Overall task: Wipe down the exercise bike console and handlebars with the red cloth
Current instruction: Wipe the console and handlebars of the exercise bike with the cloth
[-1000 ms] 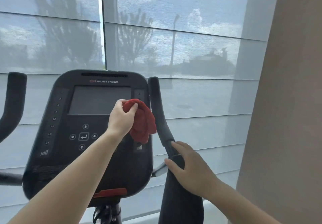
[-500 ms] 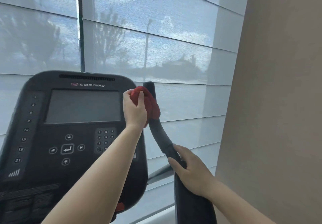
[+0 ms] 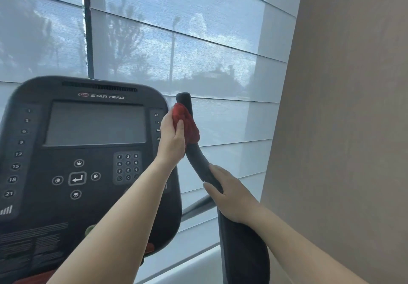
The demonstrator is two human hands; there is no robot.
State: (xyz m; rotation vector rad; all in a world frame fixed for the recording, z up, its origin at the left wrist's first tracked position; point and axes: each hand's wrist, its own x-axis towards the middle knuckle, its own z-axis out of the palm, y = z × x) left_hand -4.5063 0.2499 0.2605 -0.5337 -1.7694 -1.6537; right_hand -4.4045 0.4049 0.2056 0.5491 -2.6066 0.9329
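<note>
The black exercise bike console (image 3: 88,162) with a grey screen and keypad fills the left. To its right the dark right handlebar (image 3: 197,157) curves upward. My left hand (image 3: 172,138) is closed on the red cloth (image 3: 187,124), pressing it against the upper part of that handlebar, just below its tip. My right hand (image 3: 229,193) grips the same handlebar lower down, fingers wrapped around it. The left handlebar is out of view.
A window with a translucent blind (image 3: 176,51) stands right behind the bike. A beige wall (image 3: 353,107) rises close on the right. A white sill (image 3: 194,268) runs below the window.
My left hand has carried the red cloth from the console's right edge onto the right handlebar and slid it along the upper grip. My right hand has kept its hold lower down.
</note>
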